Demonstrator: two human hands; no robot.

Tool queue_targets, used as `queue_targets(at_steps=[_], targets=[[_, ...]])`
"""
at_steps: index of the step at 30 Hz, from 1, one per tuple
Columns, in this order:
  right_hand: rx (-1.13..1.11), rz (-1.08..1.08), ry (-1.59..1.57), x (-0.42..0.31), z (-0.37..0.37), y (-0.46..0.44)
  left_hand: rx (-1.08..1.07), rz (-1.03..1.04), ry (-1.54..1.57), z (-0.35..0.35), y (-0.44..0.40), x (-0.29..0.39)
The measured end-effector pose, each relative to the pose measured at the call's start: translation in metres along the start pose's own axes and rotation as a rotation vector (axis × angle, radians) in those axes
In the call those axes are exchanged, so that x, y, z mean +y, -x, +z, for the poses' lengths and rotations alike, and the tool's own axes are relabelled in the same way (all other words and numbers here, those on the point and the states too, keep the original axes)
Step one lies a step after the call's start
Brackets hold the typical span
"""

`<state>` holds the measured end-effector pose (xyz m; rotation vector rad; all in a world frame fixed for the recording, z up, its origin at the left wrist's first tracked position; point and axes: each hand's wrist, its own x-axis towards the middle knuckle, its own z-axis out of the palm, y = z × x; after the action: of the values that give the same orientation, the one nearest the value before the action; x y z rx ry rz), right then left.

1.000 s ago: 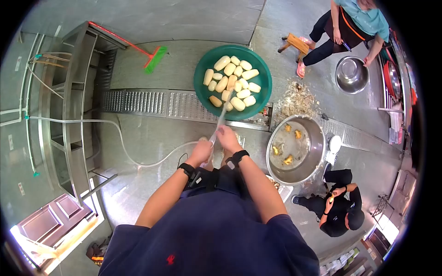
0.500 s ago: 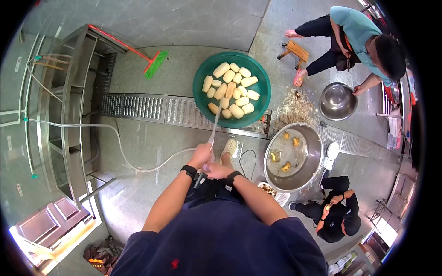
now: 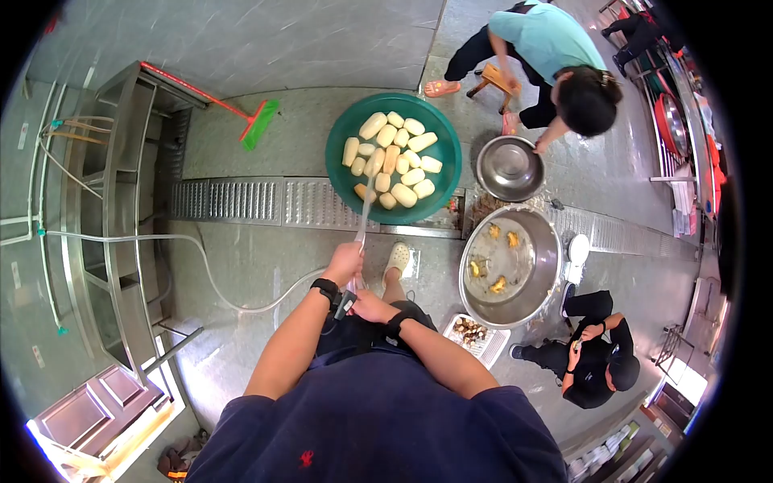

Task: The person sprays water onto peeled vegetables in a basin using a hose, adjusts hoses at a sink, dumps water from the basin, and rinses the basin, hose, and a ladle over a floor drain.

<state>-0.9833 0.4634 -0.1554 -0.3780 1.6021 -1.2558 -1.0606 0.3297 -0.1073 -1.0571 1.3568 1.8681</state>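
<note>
My left hand [image 3: 345, 264] is closed round a clear hose [image 3: 258, 310], just below a green tub [image 3: 338, 129]. From it a stream or hose end points up over the tub, where several pale peeled pieces [image 3: 423, 142] lie. My right hand [image 3: 372, 306] is closed beside the left, near my lap, at the lower part of the hose; its fingers are partly hidden. A large steel basin [image 3: 551, 278] with several yellow pieces [image 3: 498, 284] stands to the right.
A person in teal [image 3: 543, 36] bends at the upper right, one hand on a steel bowl [image 3: 510, 167] beside a wooden stool [image 3: 491, 80]. Another person in black [image 3: 592, 378] sits at lower right. A white tray [image 3: 491, 350], a red-green broom [image 3: 259, 125] and metal shelving [image 3: 121, 225] are around.
My hands have come down from the tub and closer to my lap. The person in teal has moved left and bent lower, bringing the steel bowl left above the large basin.
</note>
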Motion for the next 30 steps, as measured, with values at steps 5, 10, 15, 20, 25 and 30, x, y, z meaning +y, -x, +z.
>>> queue_targets(at_steps=[5,10,15,20,25,30], targets=[[0.05,0.009,-0.103,0.01,0.017,0.0,-0.029,-0.031,0.035,-0.003,0.004,-0.005],[0.082,0.002,-0.004,0.023,0.031,0.004,-0.059,-0.045,0.033,-0.01,0.012,-0.015],[0.213,0.128,-0.019,0.0,0.041,0.023,-0.064,-0.049,0.062,-0.016,0.024,-0.026],[0.292,-0.018,0.136,-0.003,0.044,0.035,-0.116,-0.075,0.14,-0.022,0.024,-0.035],[0.235,-0.006,0.18,-0.017,0.04,0.039,-0.057,-0.108,0.14,-0.019,0.037,-0.029],[0.158,-0.057,0.119,-0.025,0.029,0.041,-0.058,-0.106,0.185,-0.022,0.032,-0.034]])
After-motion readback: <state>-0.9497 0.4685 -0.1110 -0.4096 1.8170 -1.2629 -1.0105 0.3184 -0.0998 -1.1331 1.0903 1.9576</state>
